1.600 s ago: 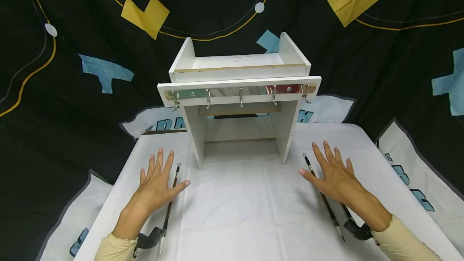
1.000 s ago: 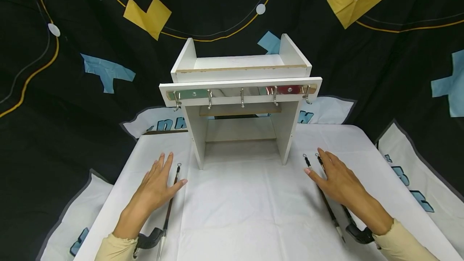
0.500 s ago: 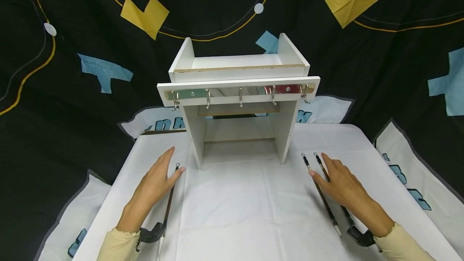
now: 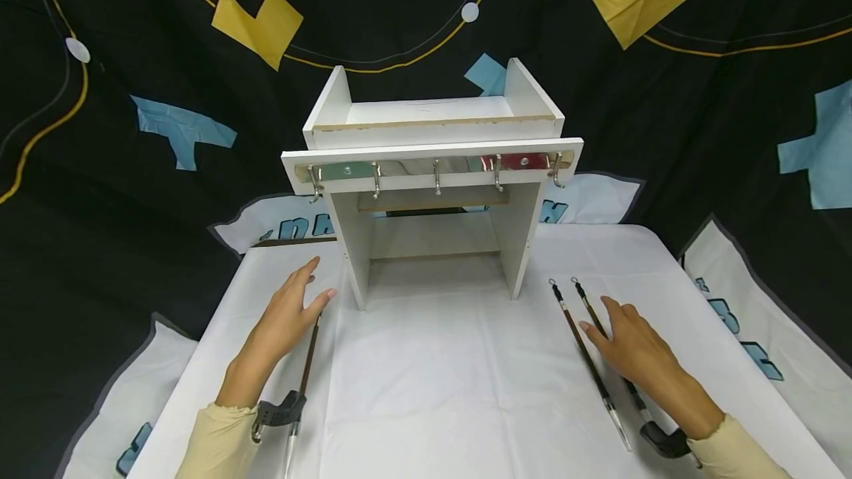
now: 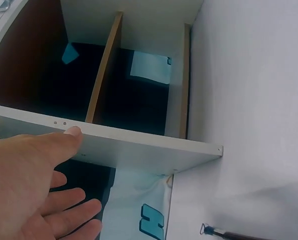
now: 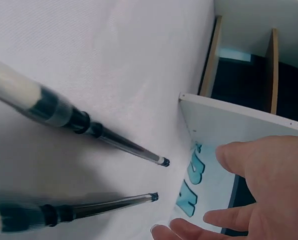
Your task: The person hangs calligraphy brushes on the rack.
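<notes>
A white wooden shelf unit (image 4: 435, 235) stands at the back middle of the table, with a hook rail (image 4: 406, 168) across its front. My left hand (image 4: 282, 320) hovers open left of the unit, thumb apart from the fingers. It overlaps the far end of a slim brush (image 4: 309, 364) with a looped handle tip. My right hand (image 4: 639, 350) is relaxed and holds nothing, just right of two similar brushes. The inner brush (image 4: 589, 357) lies uncovered; the outer brush (image 4: 589, 307) runs partly behind the hand. The right wrist view shows cream bristles (image 6: 14, 82) on one brush.
White cloth covers the table (image 4: 426, 390). Black curtains (image 4: 153, 242) hang behind it, with yellow tape (image 4: 256, 28) and blue tape (image 4: 183, 128) on them. Black camera mounts sit at the left wrist (image 4: 282, 409) and right wrist (image 4: 665, 440).
Both hands' spread fingers have drawn closer together. My left hand has shifted slightly forward, while my right hand has drawn back, uncovering more of the two brushes. The shelf unit stays in place.
</notes>
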`<state>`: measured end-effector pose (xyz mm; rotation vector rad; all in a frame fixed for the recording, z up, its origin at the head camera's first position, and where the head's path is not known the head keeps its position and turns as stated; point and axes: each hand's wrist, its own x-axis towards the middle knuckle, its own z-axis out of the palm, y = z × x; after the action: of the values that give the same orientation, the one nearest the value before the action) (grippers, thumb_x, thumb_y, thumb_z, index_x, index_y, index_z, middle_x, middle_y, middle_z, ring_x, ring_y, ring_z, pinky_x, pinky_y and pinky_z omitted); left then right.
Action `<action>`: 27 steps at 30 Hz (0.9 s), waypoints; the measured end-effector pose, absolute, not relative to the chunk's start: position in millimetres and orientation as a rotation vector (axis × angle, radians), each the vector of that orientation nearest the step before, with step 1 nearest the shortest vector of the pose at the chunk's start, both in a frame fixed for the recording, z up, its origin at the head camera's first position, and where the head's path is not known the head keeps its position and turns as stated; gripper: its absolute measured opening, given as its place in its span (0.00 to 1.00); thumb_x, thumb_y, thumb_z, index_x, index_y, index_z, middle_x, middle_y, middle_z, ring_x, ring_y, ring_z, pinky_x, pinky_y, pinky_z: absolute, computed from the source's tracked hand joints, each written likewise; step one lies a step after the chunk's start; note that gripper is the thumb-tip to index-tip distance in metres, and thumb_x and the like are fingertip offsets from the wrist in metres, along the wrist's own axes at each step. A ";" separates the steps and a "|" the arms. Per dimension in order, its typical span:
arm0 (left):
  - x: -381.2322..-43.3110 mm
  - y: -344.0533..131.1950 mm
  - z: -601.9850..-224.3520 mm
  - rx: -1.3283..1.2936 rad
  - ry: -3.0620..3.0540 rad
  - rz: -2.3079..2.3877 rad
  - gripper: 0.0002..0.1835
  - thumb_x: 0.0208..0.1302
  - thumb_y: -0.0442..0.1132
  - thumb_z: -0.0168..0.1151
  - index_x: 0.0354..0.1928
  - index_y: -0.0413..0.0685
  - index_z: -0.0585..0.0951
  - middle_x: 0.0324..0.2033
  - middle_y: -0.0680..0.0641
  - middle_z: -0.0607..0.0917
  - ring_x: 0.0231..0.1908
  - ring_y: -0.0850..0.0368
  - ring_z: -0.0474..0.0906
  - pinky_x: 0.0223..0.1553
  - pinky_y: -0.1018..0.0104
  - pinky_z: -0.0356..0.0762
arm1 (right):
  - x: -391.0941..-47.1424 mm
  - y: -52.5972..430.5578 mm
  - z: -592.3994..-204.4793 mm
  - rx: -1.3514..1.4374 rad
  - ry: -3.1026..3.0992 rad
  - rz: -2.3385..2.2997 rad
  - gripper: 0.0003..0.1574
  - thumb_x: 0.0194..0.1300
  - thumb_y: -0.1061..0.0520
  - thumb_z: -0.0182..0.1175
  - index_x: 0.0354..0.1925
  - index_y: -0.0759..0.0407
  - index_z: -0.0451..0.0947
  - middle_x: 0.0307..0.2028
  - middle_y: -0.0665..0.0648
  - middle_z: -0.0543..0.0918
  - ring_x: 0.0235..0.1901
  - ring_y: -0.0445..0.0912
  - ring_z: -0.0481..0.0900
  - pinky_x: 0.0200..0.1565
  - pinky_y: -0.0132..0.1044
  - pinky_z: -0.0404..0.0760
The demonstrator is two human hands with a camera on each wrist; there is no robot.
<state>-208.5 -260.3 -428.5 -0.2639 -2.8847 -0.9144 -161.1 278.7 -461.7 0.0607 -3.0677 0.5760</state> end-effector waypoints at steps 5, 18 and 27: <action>-214.3 -256.5 -425.6 -0.262 -2.870 -0.943 0.39 0.81 0.43 0.59 0.82 0.37 0.54 0.78 0.29 0.61 0.74 0.29 0.66 0.68 0.30 0.72 | -160.9 283.2 -467.2 0.034 -3.124 0.580 0.47 0.79 0.44 0.59 0.74 0.78 0.57 0.60 0.87 0.70 0.51 0.75 0.80 0.45 0.69 0.83; -229.6 -252.4 -428.6 -0.309 -2.816 -1.011 0.37 0.82 0.45 0.57 0.82 0.37 0.55 0.79 0.31 0.61 0.73 0.30 0.67 0.68 0.32 0.74 | -158.5 294.1 -475.6 0.040 -3.162 0.553 0.44 0.77 0.48 0.62 0.70 0.81 0.61 0.56 0.88 0.72 0.50 0.77 0.80 0.45 0.68 0.83; -237.6 -247.6 -426.9 -0.323 -2.783 -1.058 0.35 0.83 0.46 0.54 0.82 0.38 0.57 0.79 0.33 0.62 0.73 0.31 0.68 0.68 0.32 0.73 | -157.8 299.5 -483.3 0.057 -3.149 0.560 0.41 0.75 0.51 0.65 0.68 0.81 0.64 0.54 0.87 0.74 0.46 0.76 0.82 0.42 0.67 0.84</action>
<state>-237.6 -247.6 -426.9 -0.3233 -2.7830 -1.0576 -157.8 299.5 -483.3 0.0572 -3.1488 0.5599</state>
